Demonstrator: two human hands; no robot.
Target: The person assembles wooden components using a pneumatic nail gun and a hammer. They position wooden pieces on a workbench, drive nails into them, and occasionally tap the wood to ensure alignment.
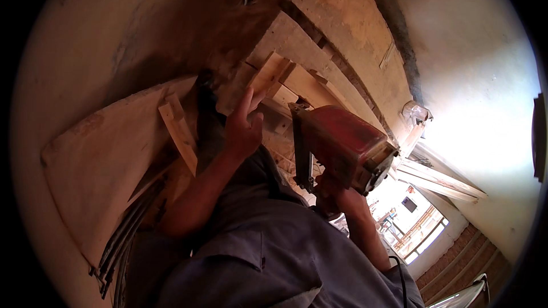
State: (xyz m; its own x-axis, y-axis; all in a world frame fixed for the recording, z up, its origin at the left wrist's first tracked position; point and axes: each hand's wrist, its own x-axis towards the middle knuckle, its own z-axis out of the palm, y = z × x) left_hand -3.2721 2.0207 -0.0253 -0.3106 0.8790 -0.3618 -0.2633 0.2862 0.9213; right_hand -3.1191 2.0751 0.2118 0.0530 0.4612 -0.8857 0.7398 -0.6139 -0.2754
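Observation:
My right hand [338,195] is wrapped round the handle of a red nail gun [339,137], its dark nose and magazine turned toward the wood. A joined wooden frame piece [311,88] of pale boards lies in front of the nose; whether the nose touches it I cannot tell. My left hand [243,132] is raised just left of the tool, fingers apart and holding nothing. Its fingertips come close to the end block [269,73] of the frame, and contact there is unclear.
On the left, a large board [114,142] leans with a short wooden strip [178,131] against it, above several dark rods [128,222]. Long pale planks [439,179] lie at the right, near a bright opening [416,222]. A clear plastic container [416,113] stands by the wall.

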